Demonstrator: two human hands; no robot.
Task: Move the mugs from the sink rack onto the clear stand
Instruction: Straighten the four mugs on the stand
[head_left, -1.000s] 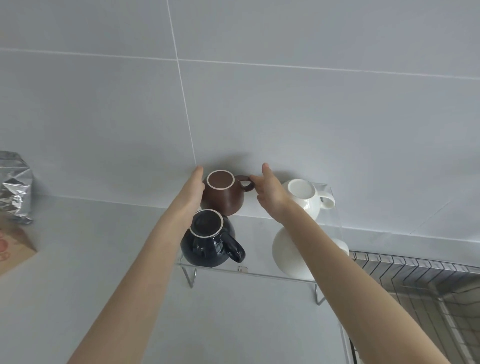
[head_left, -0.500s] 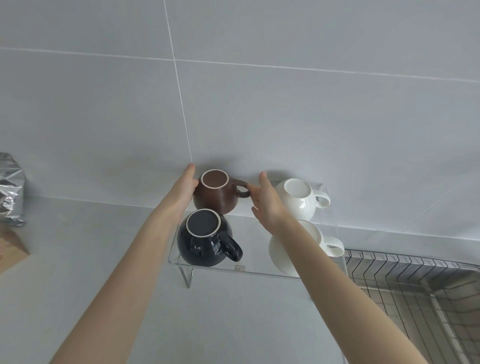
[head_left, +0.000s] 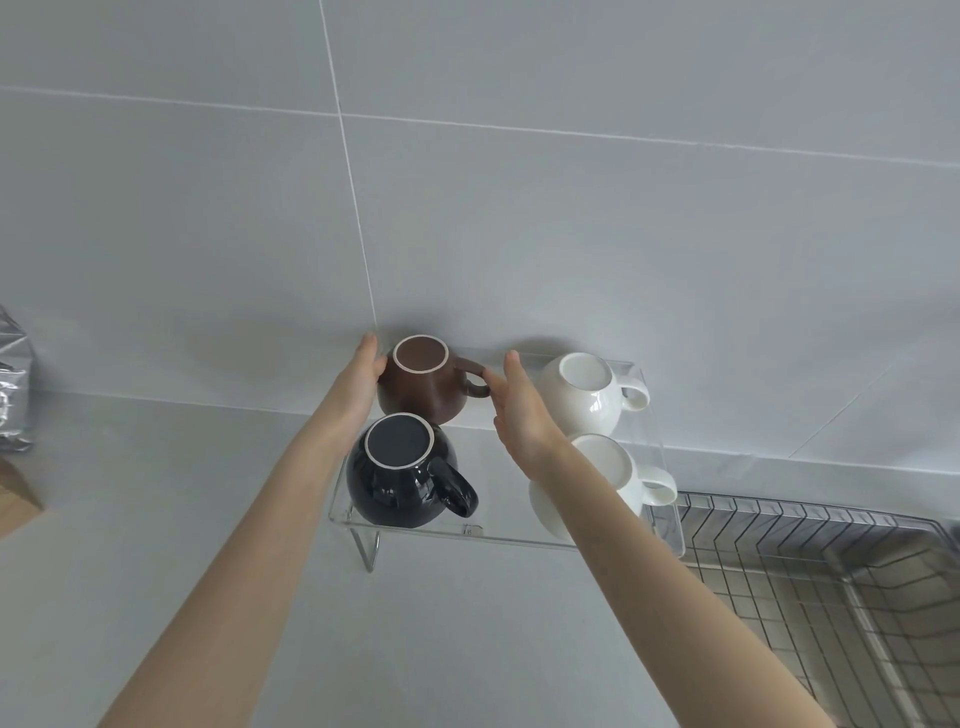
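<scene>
Brown mug (head_left: 423, 382) sits upside down on the clear stand (head_left: 415, 525), between both hands. Left hand (head_left: 358, 382) fingers lie flat against its side; right hand (head_left: 519, 410) is open, fingertips (head_left: 491, 376) at the handle, gripping nothing.

clear stand (head_left: 415, 525): a tiny dark mark is showing on its front edge, too small to read
silver foil bag (head_left: 15, 384): no print is showing on the part in view
brown mug (head_left: 423, 384): no lettering is showing on its upturned base
black mug (head_left: 402, 470): no lettering is showing on its upturned base
readable text: none is appearing anywhere
</scene>
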